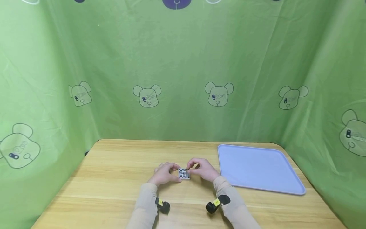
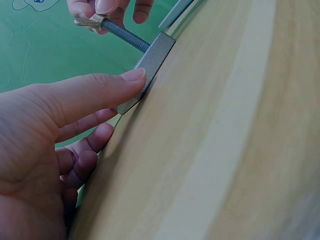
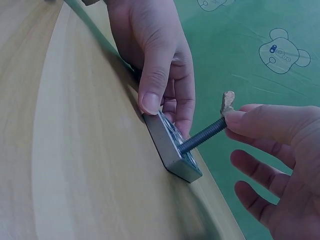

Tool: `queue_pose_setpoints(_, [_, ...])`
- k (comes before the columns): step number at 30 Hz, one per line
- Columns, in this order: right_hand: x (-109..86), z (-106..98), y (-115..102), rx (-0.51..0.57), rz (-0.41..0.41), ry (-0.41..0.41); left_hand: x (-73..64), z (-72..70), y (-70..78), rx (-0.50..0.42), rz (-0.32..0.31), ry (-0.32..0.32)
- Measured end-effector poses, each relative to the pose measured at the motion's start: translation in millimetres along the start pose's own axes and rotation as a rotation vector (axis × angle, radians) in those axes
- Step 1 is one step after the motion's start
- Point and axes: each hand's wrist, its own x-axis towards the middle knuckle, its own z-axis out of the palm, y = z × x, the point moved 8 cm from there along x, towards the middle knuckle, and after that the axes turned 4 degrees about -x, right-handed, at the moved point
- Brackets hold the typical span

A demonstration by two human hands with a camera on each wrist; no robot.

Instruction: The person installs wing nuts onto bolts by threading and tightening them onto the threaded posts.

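A small square metal block (image 1: 184, 178) with round holes in its top face lies flat on the wooden table. My left hand (image 1: 164, 174) holds its left side, the thumb on the near edge and a finger at the far edge. Out of the block rises a wing bolt, whose grey threaded shank (image 3: 202, 136) stands upright from the top face. Thumb and index finger of my right hand (image 1: 205, 170) pinch the brass-coloured wing head (image 3: 228, 101); the other fingers are loosely bent and apart from it. Part of the block is hidden behind the left thumb in the left wrist view.
To the right lies a pale lilac tray (image 1: 257, 168) with a raised rim. A green curtain (image 1: 183, 121) printed with bear heads surrounds the wooden table (image 1: 114, 197) at the back and sides. Black wrist cameras (image 1: 164, 207) sit on both sleeves.
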Motion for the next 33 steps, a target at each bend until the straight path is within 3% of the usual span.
queue_pose_setpoints(33, [1.1,5.3,4.2,-0.094,-0.039,0.016,-2.5,-1.1,3.7,0.008,0.005,0.000])
